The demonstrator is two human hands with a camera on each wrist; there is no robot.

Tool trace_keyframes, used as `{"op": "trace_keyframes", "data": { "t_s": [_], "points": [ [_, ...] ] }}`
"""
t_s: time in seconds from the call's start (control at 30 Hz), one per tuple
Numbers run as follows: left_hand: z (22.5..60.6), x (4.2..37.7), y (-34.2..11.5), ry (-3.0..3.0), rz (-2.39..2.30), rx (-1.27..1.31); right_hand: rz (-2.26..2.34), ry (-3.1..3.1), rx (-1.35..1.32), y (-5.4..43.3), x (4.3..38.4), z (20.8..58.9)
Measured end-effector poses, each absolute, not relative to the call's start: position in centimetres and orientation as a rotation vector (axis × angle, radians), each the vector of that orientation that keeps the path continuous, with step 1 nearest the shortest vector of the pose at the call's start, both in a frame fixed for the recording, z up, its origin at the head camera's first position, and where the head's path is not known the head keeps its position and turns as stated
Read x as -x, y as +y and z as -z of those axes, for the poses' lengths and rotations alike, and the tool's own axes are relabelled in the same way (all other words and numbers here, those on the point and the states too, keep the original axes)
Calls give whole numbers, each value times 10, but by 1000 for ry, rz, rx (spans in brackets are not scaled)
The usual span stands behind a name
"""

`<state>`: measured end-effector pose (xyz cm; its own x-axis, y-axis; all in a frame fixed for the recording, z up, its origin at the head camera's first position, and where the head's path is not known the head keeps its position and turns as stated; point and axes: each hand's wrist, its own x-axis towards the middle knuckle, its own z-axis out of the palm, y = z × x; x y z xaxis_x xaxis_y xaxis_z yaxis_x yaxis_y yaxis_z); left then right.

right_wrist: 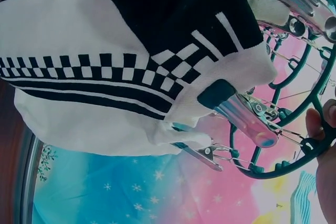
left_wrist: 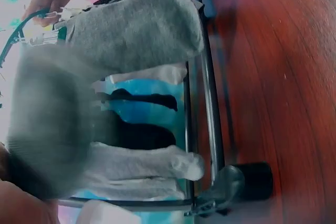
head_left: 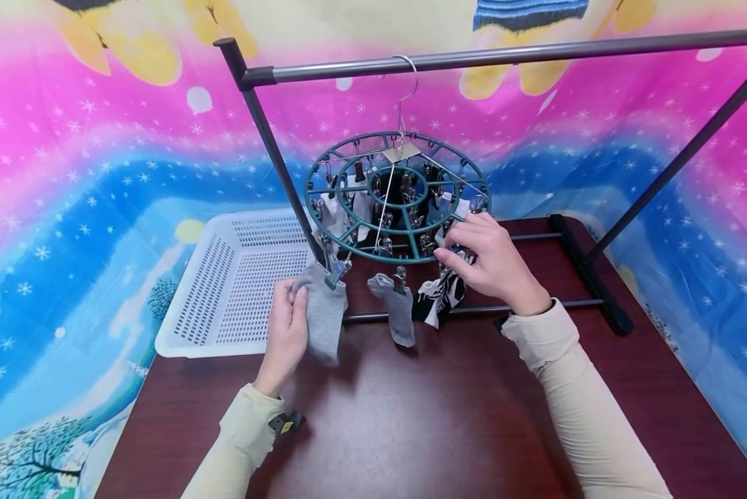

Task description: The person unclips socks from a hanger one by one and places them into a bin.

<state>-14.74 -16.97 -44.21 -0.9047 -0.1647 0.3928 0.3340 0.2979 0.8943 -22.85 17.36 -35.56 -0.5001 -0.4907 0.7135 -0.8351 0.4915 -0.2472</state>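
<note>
My left hand (head_left: 288,326) pinches the edge of a grey sock (head_left: 325,315) between thumb and fingers. A metal clip (head_left: 337,272) of the round green hanger (head_left: 362,247) grips this sock near its top. In the left wrist view the near grey sock (left_wrist: 50,124) is blurred, with part of my hand (left_wrist: 26,203) at the lower left. My right hand (head_left: 492,260) holds the hanger's right side; the right wrist view shows its fingers on the green rim (right_wrist: 283,170). A black-and-white checked sock (right_wrist: 131,77) hangs from clips close by.
The hanger hooks over a dark metal rack (head_left: 498,54) standing on a reddish-brown table (head_left: 411,416). Another grey sock (head_left: 398,312) and several white and black socks hang from it. A white perforated basket (head_left: 189,339) sits to the left. A patterned cloth backs the table.
</note>
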Motion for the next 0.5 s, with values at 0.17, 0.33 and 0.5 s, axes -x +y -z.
{"op": "trace_keyframes", "data": {
  "t_s": [0.17, 0.33, 0.5],
  "points": [
    [443, 144, -178, -2140, 1802, 228, -792, -2152, -1086, 176, 230, 357],
    [443, 138, -191, -2319, 1940, 324, -796, -2145, -1065, 180, 232, 358],
    [442, 136, -202, -2644, 1624, 393, -799, -2134, -1053, 182, 235, 359]
  ]
}}
